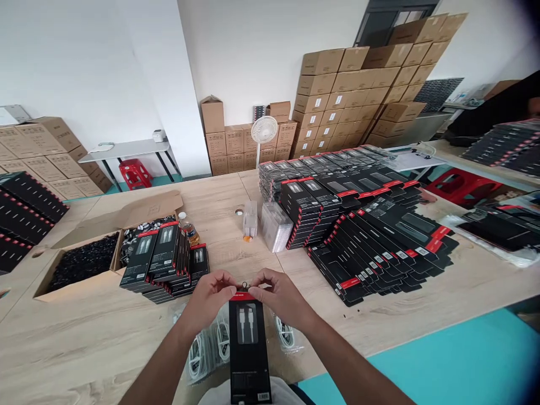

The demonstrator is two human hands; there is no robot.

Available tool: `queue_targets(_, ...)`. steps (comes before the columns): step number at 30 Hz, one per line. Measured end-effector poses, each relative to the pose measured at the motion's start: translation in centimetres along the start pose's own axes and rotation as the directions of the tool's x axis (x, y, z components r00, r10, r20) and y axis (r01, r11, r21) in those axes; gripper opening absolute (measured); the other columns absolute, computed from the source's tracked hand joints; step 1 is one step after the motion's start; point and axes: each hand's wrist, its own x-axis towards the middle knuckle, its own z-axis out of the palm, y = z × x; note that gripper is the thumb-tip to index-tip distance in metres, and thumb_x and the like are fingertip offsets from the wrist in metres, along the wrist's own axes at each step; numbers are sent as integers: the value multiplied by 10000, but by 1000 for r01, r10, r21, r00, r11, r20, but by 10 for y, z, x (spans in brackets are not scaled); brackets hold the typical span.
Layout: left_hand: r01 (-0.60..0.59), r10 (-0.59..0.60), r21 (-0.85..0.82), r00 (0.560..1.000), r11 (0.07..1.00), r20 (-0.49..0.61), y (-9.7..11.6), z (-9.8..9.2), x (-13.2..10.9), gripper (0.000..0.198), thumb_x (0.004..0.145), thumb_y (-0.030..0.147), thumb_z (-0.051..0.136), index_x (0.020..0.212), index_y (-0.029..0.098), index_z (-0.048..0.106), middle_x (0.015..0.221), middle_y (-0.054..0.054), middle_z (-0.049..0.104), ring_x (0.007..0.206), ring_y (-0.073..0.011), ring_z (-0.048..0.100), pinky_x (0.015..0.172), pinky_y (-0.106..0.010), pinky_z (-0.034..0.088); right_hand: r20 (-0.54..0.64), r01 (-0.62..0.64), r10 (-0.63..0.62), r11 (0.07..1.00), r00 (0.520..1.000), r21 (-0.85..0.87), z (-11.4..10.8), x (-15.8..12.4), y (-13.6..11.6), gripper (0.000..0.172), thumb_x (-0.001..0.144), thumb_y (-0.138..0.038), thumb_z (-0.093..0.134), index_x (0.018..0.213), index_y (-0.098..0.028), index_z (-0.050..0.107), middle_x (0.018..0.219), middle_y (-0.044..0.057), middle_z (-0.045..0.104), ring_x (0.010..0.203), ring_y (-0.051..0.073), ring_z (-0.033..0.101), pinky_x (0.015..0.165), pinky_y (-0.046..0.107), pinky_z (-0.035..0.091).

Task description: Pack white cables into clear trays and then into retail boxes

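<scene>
Close to my body, a black cable box (pixel 250 357) with a red top edge stands tilted; two white cable plugs show through its window. My left hand (pixel 213 298) pinches the box's top left corner, and my right hand (pixel 280 295) pinches the top right one. Between my thumbs, a small dark hook or ring (pixel 244 285) sticks up at the top edge. Bagged white cables (pixel 202 351) lie beneath my left forearm, and another bagged cable (pixel 286 333) lies right of the box. Left of my left hand are stacked packed cable boxes (pixel 163 244).
Flat black box sleeves (pixel 379 247) fan out at the right, beside stacked boxes (pixel 297 205). Clear plastic trays (pixel 276 228) and a drink bottle (pixel 189 232) stand mid-table. A carton of small black pieces (pixel 84 261) sits left. Behind are a fan (pixel 264 130) and cartons (pixel 329 101).
</scene>
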Motion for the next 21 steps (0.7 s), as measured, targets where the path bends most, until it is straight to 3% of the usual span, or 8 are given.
queue_targets(3, 84, -84, -2, 995, 996, 61, 10, -1, 6, 202, 686, 230, 700, 875, 159, 715, 847, -57, 713, 752, -186, 630, 691, -282, 450, 84, -111, 107, 993, 991, 47, -9, 10, -10, 178, 657, -312, 765, 749, -179, 689, 717, 1, 672, 681, 147, 593, 641, 267, 469)
queue_targets(7, 137, -137, -2, 988, 991, 69, 14, 1, 14, 212, 705, 242, 686, 888, 157, 749, 621, -5, 664, 558, -136, 553, 572, -253, 398, 173, -226, 199, 961, 965, 160, -18, 23, -16, 221, 609, -329, 803, 662, -162, 668, 589, -39, 604, 545, 94, 509, 545, 229, 415)
queue_targets(11, 83, -80, -33, 993, 996, 82, 9, -2, 9, 195, 746, 303, 677, 860, 169, 762, 874, -60, 736, 738, -184, 628, 669, -274, 460, 200, -233, 192, 951, 961, 205, -18, 23, -13, 240, 616, -354, 814, 666, -158, 684, 612, -35, 614, 568, 92, 519, 575, 231, 431)
queue_targets(14, 57, -49, -80, 994, 995, 99, -1, -6, -2, 255, 768, 343, 684, 961, 190, 749, 1083, -84, 717, 900, -228, 645, 781, -314, 492, 242, -226, 164, 941, 956, 253, -16, 12, -7, 255, 688, -405, 770, 773, -171, 718, 771, -4, 659, 675, 116, 578, 626, 241, 467)
queue_targets(17, 52, -44, -119, 997, 992, 64, -11, -8, -12, 286, 758, 347, 712, 1004, 205, 738, 1102, -83, 711, 919, -240, 650, 815, -342, 505, 271, -237, 158, 927, 950, 291, -13, 2, 0, 254, 734, -419, 737, 870, -204, 720, 918, 16, 654, 819, 158, 617, 679, 264, 502)
queue_targets(21, 42, -44, -137, 999, 990, -11, -16, -9, -15, 226, 775, 328, 704, 968, 219, 745, 1013, -64, 729, 937, -237, 650, 838, -339, 502, 267, -241, 154, 912, 951, 332, -7, -1, 10, 221, 776, -384, 714, 939, -235, 705, 920, 8, 649, 855, 154, 623, 714, 263, 507)
